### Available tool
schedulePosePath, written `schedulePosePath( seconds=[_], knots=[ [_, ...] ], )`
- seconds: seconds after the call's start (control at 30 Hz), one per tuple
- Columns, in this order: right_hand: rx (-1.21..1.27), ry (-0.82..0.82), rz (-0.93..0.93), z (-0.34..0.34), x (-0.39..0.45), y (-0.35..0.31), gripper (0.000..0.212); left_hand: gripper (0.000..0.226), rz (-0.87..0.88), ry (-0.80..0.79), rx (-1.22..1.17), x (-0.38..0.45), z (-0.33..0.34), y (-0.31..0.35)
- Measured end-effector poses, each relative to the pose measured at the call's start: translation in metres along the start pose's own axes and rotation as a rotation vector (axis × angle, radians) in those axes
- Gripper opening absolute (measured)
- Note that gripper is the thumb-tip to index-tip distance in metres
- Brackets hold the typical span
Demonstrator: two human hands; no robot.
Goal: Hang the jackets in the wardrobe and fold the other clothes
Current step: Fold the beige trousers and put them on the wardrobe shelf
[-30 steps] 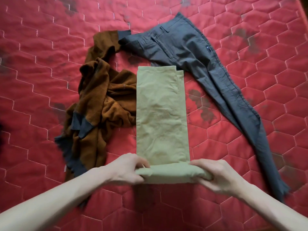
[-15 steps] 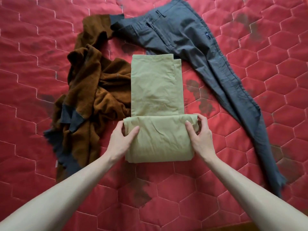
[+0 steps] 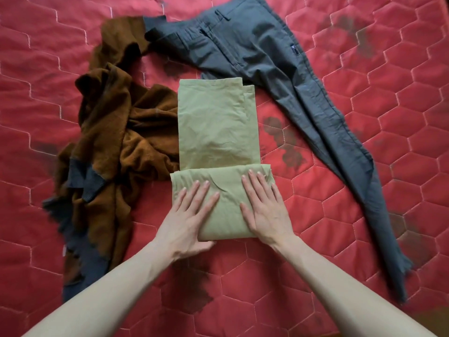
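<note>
A pair of olive-green trousers [image 3: 216, 127] lies folded in a narrow strip on the red quilted bed, its near end turned over into a flat flap. My left hand [image 3: 189, 215] rests palm down on the left half of that flap, fingers spread. Flat on the flap's right half lies my right hand [image 3: 263, 207], fingers pointing away from me. A crumpled brown garment with dark blue trim [image 3: 109, 147] touches the green trousers on the left. Dark grey trousers [image 3: 279, 76] stretch from the top centre down to the right.
The red quilted bedspread [image 3: 388, 147] with hexagon stitching and dark blotches fills the whole view. Bare quilt lies between the green trousers and the grey leg, and along the near edge under my forearms.
The near end of the green trousers went from gripped at the bottom to folded over away from me. My hands let go of its edges and now press flat on top.
</note>
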State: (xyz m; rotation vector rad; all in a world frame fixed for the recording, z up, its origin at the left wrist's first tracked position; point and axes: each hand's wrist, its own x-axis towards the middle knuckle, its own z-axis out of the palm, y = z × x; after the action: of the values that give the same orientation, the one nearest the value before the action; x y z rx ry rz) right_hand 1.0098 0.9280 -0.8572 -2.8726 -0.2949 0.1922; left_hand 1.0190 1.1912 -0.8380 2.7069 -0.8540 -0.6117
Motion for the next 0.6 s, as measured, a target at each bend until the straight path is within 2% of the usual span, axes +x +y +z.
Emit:
schedulePosePath(
  seconds=[0.23, 0.33, 0.47, 0.53, 0.6],
  knots=[
    [-0.102, -0.071, 0.011, 0.006, 0.008, 0.003, 0.072, 0.142, 0.006, -0.072, 0.165, 0.009, 0.003, 0.000],
    [-0.122, -0.067, -0.013, -0.001, 0.008, 0.003, 0.074, 0.144, -0.071, -0.160, 0.220, 0.014, -0.005, 0.017],
    [-0.057, -0.074, -0.177, -0.014, -0.003, 0.005, 0.091, 0.124, -0.182, -0.272, 0.249, 0.023, -0.020, 0.044],
    [-0.056, -0.116, -0.299, -0.018, -0.013, 0.007, 0.094, 0.113, -0.202, -0.297, 0.253, 0.026, -0.027, 0.051],
    [-0.098, -0.146, -0.342, -0.020, -0.017, 0.013, 0.094, 0.105, -0.217, -0.327, 0.230, 0.028, -0.033, 0.056]
  ],
)
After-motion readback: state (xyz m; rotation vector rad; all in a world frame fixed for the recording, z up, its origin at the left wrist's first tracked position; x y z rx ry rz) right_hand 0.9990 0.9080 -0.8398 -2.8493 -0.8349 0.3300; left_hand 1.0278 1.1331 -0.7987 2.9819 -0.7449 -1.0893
